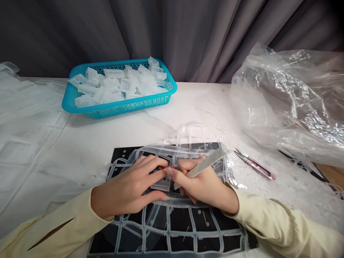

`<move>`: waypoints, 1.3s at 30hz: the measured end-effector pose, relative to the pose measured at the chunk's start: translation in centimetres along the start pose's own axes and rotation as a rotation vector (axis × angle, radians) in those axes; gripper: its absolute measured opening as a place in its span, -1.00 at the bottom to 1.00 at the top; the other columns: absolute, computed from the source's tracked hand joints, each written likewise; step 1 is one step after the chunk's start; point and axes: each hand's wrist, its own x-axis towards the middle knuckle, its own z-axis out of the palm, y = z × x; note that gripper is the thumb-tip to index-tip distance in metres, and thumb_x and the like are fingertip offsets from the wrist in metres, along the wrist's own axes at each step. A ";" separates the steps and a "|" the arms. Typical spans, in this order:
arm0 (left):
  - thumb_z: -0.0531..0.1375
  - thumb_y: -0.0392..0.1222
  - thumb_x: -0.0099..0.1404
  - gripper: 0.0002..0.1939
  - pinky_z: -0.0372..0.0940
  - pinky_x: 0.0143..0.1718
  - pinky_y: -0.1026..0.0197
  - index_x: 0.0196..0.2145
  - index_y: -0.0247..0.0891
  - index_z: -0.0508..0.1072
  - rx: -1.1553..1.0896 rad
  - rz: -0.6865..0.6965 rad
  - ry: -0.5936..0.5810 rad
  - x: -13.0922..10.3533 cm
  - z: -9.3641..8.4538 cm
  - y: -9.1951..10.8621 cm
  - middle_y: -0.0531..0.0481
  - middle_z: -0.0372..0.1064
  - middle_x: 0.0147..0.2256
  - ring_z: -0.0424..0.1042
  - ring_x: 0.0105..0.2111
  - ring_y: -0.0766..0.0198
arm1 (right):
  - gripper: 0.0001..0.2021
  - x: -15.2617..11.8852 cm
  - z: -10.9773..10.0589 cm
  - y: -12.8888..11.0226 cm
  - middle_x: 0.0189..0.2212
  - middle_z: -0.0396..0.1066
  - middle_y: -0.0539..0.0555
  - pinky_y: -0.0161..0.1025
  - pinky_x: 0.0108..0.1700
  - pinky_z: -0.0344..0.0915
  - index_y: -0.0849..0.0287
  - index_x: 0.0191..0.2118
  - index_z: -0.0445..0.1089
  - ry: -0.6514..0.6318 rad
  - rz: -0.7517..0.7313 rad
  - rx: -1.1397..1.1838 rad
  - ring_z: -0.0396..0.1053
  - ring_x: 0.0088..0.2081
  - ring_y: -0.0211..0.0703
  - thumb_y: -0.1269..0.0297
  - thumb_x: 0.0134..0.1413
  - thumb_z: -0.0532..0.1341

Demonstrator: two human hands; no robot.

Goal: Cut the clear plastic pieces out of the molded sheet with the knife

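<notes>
A translucent plastic grid frame (pixel 168 229) lies over a black mat (pixel 103 239) at the bottom centre. My right hand (pixel 200 181) is closed around a flat grey blade-like tool (pixel 208 163), whose long end sticks up to the right and whose other end points down into the grid. Beside that lower end, my left hand (pixel 134 182) has its fingers on a clear boxy plastic piece (pixel 161 184) set in the frame. The tips of both hands meet above this piece, and the left fingertips partly cover it.
Behind the mat, a blue basket (pixel 129 105) holds several translucent plastic pieces. Pink-handled snips (pixel 255 165) lie to the right. A crumpled clear plastic bag (pixel 292 104) is at the back right, more plastic sheeting (pixel 24 107) at the left, and a grey curtain (pixel 188 36) hangs behind.
</notes>
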 end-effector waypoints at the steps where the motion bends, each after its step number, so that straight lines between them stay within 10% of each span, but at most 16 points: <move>1: 0.14 -0.13 0.26 -0.73 0.16 -0.12 0.10 -0.09 -0.23 0.33 0.006 -0.013 -0.009 0.0 0.0 0.0 -0.14 0.23 -0.08 0.21 -0.12 0.12 | -0.59 0.0 0.0 -0.1 -0.85 0.00 -0.19 -0.48 -0.78 -0.05 0.15 -0.71 -0.05 0.004 -0.022 -0.012 0.01 -0.82 -0.49 0.31 0.06 0.13; 16: 0.04 0.19 0.24 -0.32 0.07 -0.03 -0.05 0.19 -0.14 -0.05 0.146 -0.115 -0.058 0.4 0.8 0.6 -0.20 -0.04 0.18 0.05 0.10 -0.06 | -0.69 0.3 -0.1 0.3 -0.85 0.07 -0.20 -0.46 -0.76 -0.04 0.17 -0.67 0.13 0.029 -0.126 -0.063 0.04 -0.82 -0.47 0.30 0.01 0.19; 30: 0.03 0.20 0.24 -0.40 0.07 -0.02 -0.02 0.08 -0.25 0.16 0.203 -0.051 -0.052 0.6 0.7 0.4 -0.22 0.04 0.16 0.07 0.09 -0.06 | -0.66 0.6 -0.6 0.4 -0.83 0.12 -0.19 -0.45 -0.71 0.04 0.15 -0.69 0.03 0.055 -0.145 -0.090 0.12 -0.81 -0.45 0.41 0.00 0.13; 39: 0.09 -0.35 0.27 -0.63 0.16 -0.09 0.04 0.02 -0.13 0.20 0.008 0.023 0.196 0.4 0.1 0.6 -0.07 0.26 -0.11 0.23 -0.08 0.14 | -0.70 -0.7 -1.1 -0.4 -0.83 0.19 -0.16 -0.41 -0.57 0.20 0.16 -0.67 0.06 0.179 -0.025 -0.106 0.27 -0.74 -0.37 0.43 -0.02 0.14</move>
